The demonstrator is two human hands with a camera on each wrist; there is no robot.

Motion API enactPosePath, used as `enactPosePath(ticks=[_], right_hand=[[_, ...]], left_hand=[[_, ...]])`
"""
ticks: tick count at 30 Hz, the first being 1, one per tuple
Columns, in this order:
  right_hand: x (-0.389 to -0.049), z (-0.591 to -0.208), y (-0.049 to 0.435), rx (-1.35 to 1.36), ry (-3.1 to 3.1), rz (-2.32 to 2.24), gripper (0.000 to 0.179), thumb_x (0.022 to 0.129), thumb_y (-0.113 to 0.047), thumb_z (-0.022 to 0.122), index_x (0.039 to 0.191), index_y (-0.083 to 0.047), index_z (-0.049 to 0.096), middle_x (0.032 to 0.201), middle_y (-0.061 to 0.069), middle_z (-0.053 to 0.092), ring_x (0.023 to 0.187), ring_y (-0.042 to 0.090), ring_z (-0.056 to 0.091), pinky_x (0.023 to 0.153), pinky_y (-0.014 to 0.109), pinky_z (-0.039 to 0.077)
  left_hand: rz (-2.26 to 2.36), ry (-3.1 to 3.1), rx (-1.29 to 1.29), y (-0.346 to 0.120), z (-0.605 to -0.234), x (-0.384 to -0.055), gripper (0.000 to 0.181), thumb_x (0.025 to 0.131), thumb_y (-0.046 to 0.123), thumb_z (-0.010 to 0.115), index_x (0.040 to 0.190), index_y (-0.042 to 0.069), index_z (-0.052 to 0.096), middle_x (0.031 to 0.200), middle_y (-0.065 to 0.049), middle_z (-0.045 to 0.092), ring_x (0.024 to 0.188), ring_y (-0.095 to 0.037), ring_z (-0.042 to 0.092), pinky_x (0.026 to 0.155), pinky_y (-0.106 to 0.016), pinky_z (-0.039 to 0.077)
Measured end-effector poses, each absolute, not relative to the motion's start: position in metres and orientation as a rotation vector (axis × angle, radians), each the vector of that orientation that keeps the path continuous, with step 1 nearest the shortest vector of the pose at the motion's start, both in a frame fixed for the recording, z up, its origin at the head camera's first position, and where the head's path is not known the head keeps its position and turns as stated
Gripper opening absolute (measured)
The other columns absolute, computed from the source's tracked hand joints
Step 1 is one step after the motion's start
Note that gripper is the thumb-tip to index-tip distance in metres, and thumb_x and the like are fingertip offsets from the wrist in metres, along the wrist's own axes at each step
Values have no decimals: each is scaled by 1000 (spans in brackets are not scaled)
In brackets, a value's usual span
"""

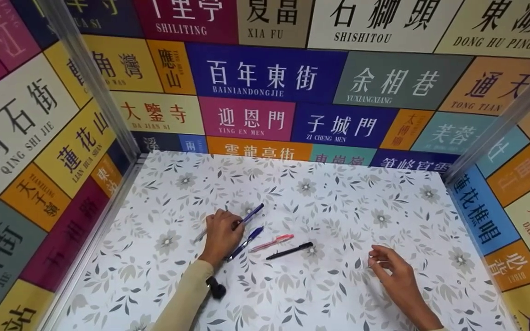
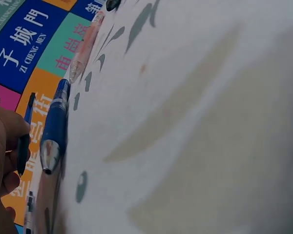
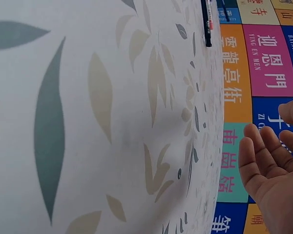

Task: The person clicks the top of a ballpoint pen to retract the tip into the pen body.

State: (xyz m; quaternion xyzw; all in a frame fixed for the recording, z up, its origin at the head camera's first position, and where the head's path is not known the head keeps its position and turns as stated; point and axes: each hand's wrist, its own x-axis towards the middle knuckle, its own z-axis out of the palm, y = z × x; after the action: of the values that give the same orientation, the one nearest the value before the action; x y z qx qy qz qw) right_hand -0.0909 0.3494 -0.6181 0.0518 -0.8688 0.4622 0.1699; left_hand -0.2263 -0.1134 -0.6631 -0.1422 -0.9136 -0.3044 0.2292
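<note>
My left hand (image 1: 222, 232) pinches a slim dark blue pen (image 1: 253, 212) between thumb and fingers, the pen slanting up to the right. In the left wrist view, the held pen (image 2: 25, 136) stands near the fingertips. Just right of that hand lies a thicker blue pen (image 1: 250, 240) with a silvery tip (image 2: 50, 156). A clear-barrelled pen (image 1: 199, 237) shows partly at the hand's left side, the rest hidden behind it. Farther right lie a pink pen (image 1: 273, 242) and a black pen (image 1: 290, 250). My right hand (image 1: 396, 271) holds nothing, its fingers loosely bent.
A white cloth with grey leaves and flowers (image 1: 338, 207) covers the table. Panels with coloured sign blocks (image 1: 265, 73) rise at the back and both sides, with clear upright posts (image 1: 95, 82) at the corners. A black device (image 1: 216, 287) sits at my left wrist.
</note>
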Motion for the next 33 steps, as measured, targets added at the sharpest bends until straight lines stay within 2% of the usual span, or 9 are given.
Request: enactPosePath(ticks=[4,9,12,18,33], right_hand=[[-91,-618,348,153,-2467,1332,40,95,13,77,132,1,71,113,13,76,98,16,74,83,15,57],[-90,-618,344,142,-2477,1344,39,96,10,78,133,-1,71,114,13,76,99,11,72,84,14,56],[-90,-619,341,146,-2454,1390,39,96,10,78,133,-2,72,114,14,76,99,9,72,83,15,57],[-92,-617,334,190,-2385,1466,39,95,12,78,131,-2,73,113,14,76,102,15,75,84,18,59],[-92,-609,325,229,-2363,1526,39,98,10,76,134,-4,71,115,16,76,106,17,76,88,19,58]], left_hand=[[-904,-2509,-374,-111,-653,-222,8,92,20,83,94,13,84,88,-1,76,95,-27,62,90,-54,40],[-993,-2461,-376,-107,-646,-218,7,92,17,80,93,11,83,86,-1,74,95,-27,63,89,-54,41],[-1034,-2408,-393,-104,-643,-216,5,91,16,82,92,11,83,85,1,75,92,-25,65,89,-54,44],[-1100,-2288,-448,-97,-637,-210,3,90,12,85,92,10,83,85,1,77,88,-26,67,86,-54,49],[-1209,-2261,-455,-83,-628,-195,12,90,5,87,94,14,81,88,5,74,91,-21,64,87,-47,40]])
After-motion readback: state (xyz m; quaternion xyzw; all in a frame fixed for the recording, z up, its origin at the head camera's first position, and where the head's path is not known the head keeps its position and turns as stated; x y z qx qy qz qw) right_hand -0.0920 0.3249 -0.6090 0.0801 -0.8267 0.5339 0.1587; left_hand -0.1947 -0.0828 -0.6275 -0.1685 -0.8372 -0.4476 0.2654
